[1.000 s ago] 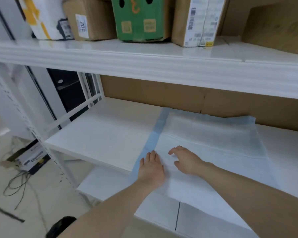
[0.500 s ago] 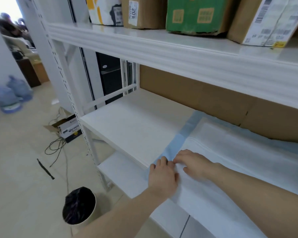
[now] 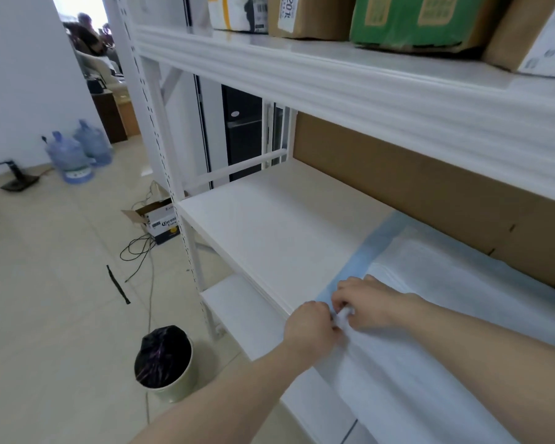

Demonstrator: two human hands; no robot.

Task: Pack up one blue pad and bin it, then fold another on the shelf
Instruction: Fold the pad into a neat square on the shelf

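Blue pad (image 3: 455, 283) lies spread flat on the white shelf (image 3: 269, 225), its near-left corner at the shelf's front edge. Left hand (image 3: 311, 328) and right hand (image 3: 362, 302) meet at that corner, knuckles nearly touching, fingers curled and pinching a small bunched bit of pad between them; likely gathering the corner to start packing it up. Pad: thin, soft, white quilted centre, pale blue plastic-looking border. Bin (image 3: 164, 360), round, cream, black-bag lined, stands on the floor below and left of the shelf, within easy drop.
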